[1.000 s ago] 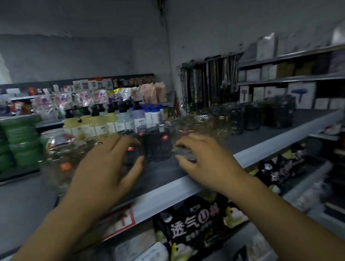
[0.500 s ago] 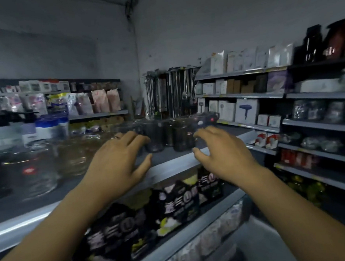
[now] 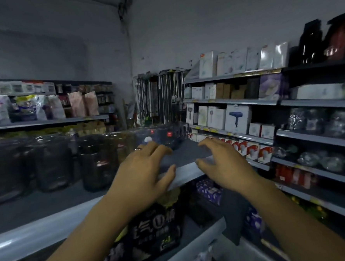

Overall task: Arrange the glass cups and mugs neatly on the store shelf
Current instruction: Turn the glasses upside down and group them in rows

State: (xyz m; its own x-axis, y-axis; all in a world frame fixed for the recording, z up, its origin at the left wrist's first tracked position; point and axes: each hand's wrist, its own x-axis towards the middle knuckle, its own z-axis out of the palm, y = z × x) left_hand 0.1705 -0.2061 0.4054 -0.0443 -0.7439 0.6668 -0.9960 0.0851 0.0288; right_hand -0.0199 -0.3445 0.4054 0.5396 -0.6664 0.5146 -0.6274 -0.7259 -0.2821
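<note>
- Two bare hands reach over the near edge of a grey shelf point(image 3: 186, 173), both palm down and holding nothing.
- The left hand point(image 3: 144, 172) has its fingers spread and lightly curled, with the thumb out to the right over the shelf's pale front lip; a ring point(image 3: 137, 149) sits on one finger.
- The right hand point(image 3: 225, 164) is likewise loose, fingers apart and bent, thumb pointing left toward the other hand. A bare patch of shelf lies between the two.
- The glassware point(image 3: 96, 161) stands in a row on the same shelf, to the left of the hands and running toward the far right end. It is dim and blurred, so cups cannot be told from mugs.
- The nearest pieces are large and dark, well left of the left hand; smaller ones point(image 3: 162, 136) with red stickers stand just beyond the left fingertips. Whether those fingertips touch any glass cannot be told.
- Below the shelf, near the forearms, a dark packet point(image 3: 153, 228) with white lettering stands on a lower level.
- To the right, a separate rack point(image 3: 234, 101) carries white boxes, one point(image 3: 237, 119) printed with a blue hair dryer.
- Far left, another rack holds bags point(image 3: 27, 108), and metal utensils point(image 3: 161, 96) hang in the far corner.
</note>
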